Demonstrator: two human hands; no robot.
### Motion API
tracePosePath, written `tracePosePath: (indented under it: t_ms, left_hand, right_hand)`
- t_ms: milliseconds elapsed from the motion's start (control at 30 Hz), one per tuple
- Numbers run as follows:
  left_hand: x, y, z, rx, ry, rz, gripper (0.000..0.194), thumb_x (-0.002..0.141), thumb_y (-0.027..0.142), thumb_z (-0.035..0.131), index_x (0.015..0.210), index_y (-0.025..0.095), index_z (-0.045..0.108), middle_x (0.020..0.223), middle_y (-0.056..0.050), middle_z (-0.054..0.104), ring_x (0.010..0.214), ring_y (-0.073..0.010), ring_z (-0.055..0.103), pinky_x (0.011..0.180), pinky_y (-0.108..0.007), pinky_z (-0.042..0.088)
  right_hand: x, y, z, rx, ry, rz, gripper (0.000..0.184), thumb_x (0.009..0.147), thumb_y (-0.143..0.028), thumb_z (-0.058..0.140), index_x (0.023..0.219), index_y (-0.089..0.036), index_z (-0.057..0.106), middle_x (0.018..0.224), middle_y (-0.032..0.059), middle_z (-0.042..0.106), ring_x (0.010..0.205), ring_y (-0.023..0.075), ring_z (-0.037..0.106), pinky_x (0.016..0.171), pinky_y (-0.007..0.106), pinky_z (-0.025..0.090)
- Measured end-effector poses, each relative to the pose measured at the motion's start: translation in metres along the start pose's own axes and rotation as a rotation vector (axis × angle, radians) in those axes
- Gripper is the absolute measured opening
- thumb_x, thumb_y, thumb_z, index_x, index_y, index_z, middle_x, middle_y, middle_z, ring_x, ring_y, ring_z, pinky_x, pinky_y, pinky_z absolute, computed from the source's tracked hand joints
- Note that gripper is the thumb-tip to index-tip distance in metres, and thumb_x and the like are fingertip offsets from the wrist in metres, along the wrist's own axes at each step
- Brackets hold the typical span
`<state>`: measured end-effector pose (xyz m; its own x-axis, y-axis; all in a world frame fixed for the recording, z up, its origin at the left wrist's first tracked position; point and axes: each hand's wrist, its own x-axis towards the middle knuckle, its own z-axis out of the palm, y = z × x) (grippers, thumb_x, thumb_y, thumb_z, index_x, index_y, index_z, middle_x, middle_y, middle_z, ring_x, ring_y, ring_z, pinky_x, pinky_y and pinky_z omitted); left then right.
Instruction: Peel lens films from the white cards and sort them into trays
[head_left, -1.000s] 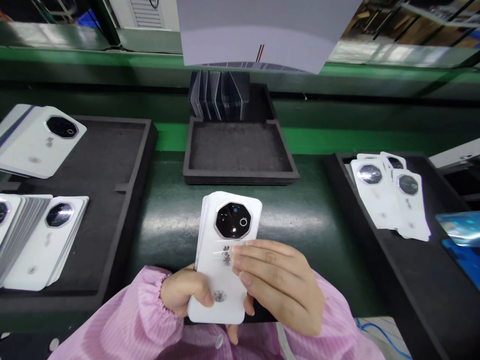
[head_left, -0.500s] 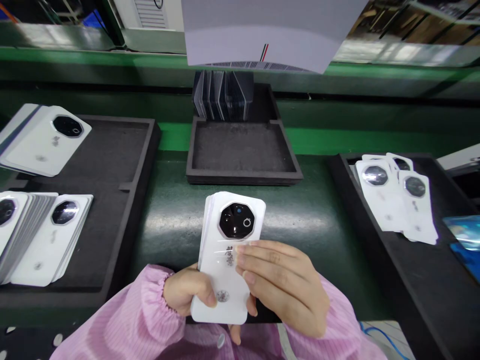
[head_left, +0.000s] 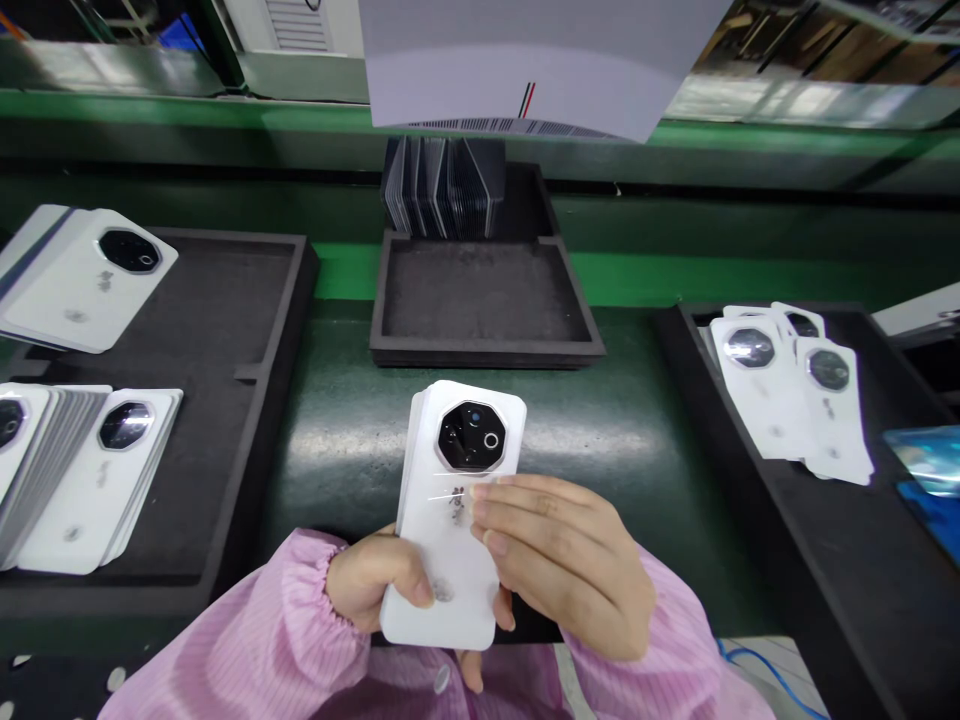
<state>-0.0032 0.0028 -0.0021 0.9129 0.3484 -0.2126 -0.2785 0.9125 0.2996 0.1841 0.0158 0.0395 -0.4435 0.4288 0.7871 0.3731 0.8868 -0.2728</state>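
Note:
In front of me is a small stack of thin white phone-back cards (head_left: 420, 530), tilted slightly, with a black octagonal camera print near the top. My left hand (head_left: 386, 575) grips the lower end of the stack, thumb on the face and fingertips showing at the right and bottom edges. My right hand (head_left: 566, 560) lies over the right edge, fingers stretched out together and touching the top card near its dark lettering. My right thumb is hidden. The lower cards show only as a narrow fan along the left edge.
A black tray (head_left: 255, 440) on the left holds stacks of white phone-back cards (head_left: 82, 480). Dark cards (head_left: 442, 190) stand in a two-part black tray (head_left: 487, 355) ahead. The right-hand tray (head_left: 787, 560) holds loose white cards (head_left: 795, 395) and a shiny blue packet (head_left: 930, 460).
Both hands keep nearly the same position on the stack. The round mark near the top card's lower end looks fainter, and the view has shifted very slightly.

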Motion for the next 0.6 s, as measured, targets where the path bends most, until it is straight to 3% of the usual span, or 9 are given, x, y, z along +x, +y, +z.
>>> tracePosePath:
  t_ms: [167, 233, 300, 367, 467, 533, 600]
  left_hand:
    - [0.001, 0.002, 0.002, 0.015, -0.053, -0.004, 0.052, 0.053, 0.013, 0.050, 0.102, 0.005, 0.061, 0.090, -0.012, 0.066, 0.068, -0.0224, 0.065, 0.061, -0.036, 0.052]
    - [0.001, 0.004, 0.005, 0.020, -0.048, -0.012, 0.055, 0.052, 0.013, 0.052, 0.106, 0.005, 0.060, 0.090, -0.011, 0.066, 0.066, -0.0220, 0.065, 0.058, -0.033, 0.052]
    - [0.001, 0.006, 0.008, 0.052, -0.021, -0.043, 0.056, 0.053, 0.012, 0.055, 0.109, 0.007, 0.060, 0.089, -0.011, 0.067, 0.065, -0.0219, 0.065, 0.053, -0.032, 0.052]
    - [0.001, 0.007, 0.011, 0.119, 0.044, -0.079, 0.050, 0.058, 0.011, 0.057, 0.108, 0.009, 0.062, 0.091, -0.011, 0.068, 0.062, -0.0204, 0.065, 0.050, -0.029, 0.052]
    - [0.001, 0.007, 0.012, 0.224, 0.107, -0.085, 0.044, 0.066, 0.014, 0.060, 0.110, 0.012, 0.063, 0.098, -0.013, 0.069, 0.062, -0.0191, 0.066, 0.048, -0.026, 0.051]
    - [0.002, 0.006, 0.010, 0.276, 0.114, -0.061, 0.045, 0.067, 0.015, 0.062, 0.112, 0.014, 0.062, 0.104, -0.014, 0.067, 0.072, -0.0213, 0.066, 0.051, -0.027, 0.053]
    - [0.002, 0.004, 0.007, 0.302, 0.121, -0.048, 0.046, 0.067, 0.014, 0.062, 0.113, 0.014, 0.062, 0.106, -0.015, 0.067, 0.080, -0.0236, 0.065, 0.054, -0.028, 0.054]
  right_hand:
    - [-0.005, 0.000, 0.004, -0.045, -0.016, 0.053, 0.017, 0.084, -0.014, 0.053, 0.100, -0.011, 0.060, 0.089, 0.0101, 0.072, 0.104, 0.0227, 0.063, 0.088, 0.038, 0.055]
    - [-0.008, 0.001, 0.009, -0.115, 0.047, 0.246, 0.039, 0.082, -0.022, 0.060, 0.118, -0.015, 0.052, 0.110, 0.0122, 0.066, 0.121, 0.0265, 0.050, 0.099, 0.047, 0.045]
    - [-0.010, 0.004, 0.014, -0.091, 0.070, 0.537, 0.071, 0.075, -0.037, 0.068, 0.135, -0.018, 0.035, 0.134, 0.0155, 0.047, 0.131, 0.0327, 0.035, 0.103, 0.055, 0.036]
    - [-0.011, 0.008, 0.017, 0.109, 0.028, 0.799, 0.084, 0.072, -0.046, 0.068, 0.140, -0.021, 0.025, 0.142, 0.0156, 0.036, 0.130, 0.0342, 0.037, 0.100, 0.055, 0.039]
    - [-0.011, 0.015, 0.017, 0.481, 0.040, 1.015, 0.058, 0.077, -0.036, 0.065, 0.129, -0.026, 0.042, 0.131, 0.0097, 0.050, 0.112, 0.0246, 0.055, 0.091, 0.041, 0.049]
    - [-0.011, 0.021, 0.014, 0.608, 0.174, 1.064, 0.043, 0.076, -0.029, 0.066, 0.116, -0.026, 0.052, 0.122, 0.0063, 0.056, 0.103, 0.0197, 0.059, 0.086, 0.034, 0.050]
    - [-0.013, 0.031, 0.009, 0.619, 0.393, 1.075, 0.039, 0.072, -0.025, 0.070, 0.108, -0.025, 0.056, 0.112, 0.0031, 0.061, 0.094, 0.0156, 0.061, 0.082, 0.029, 0.050]
